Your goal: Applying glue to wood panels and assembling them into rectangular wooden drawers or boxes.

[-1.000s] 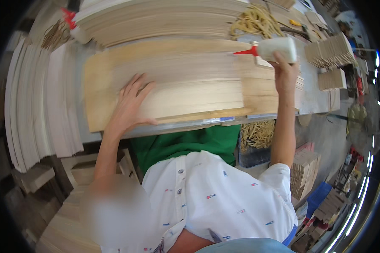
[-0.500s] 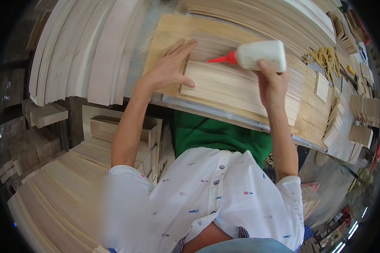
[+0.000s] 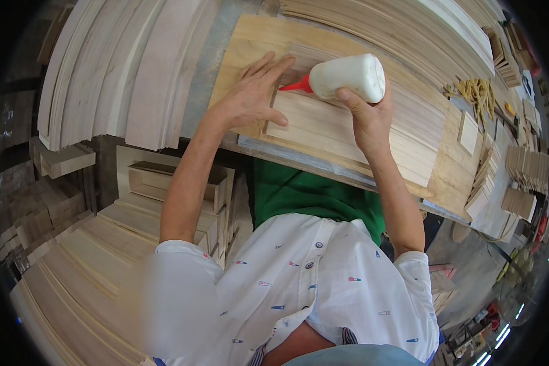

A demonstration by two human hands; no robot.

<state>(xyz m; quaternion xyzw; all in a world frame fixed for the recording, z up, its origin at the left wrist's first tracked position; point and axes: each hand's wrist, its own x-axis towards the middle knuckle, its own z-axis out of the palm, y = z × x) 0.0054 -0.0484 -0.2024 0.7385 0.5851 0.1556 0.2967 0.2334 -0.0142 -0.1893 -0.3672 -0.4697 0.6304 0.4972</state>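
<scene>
My right hand (image 3: 369,114) is wrapped round a white squeeze bottle (image 3: 346,77) with a red pointed nozzle. The bottle lies tilted, its tip pointing left, close over the left end of a pale wooden panel (image 3: 348,131). With fingers spread, my left hand (image 3: 253,94) rests at the panel's left end, its thumb near the front strip and its fingertips by the rear one. Whether the nozzle tip touches the wood I cannot tell. Beneath the panel lies a larger yellowish board (image 3: 241,46).
Long wooden boards (image 3: 128,67) are stacked at the left and more strips (image 3: 396,43) along the back. To the right lie a heap of tan bands (image 3: 474,94), a small wood piece (image 3: 468,132) and stacked slats (image 3: 526,168). Wooden boxes (image 3: 177,183) stand below the table edge.
My right hand has carried the bottle left along the panel, so the nozzle tip is now close to my left hand. My left hand stays almost in place.
</scene>
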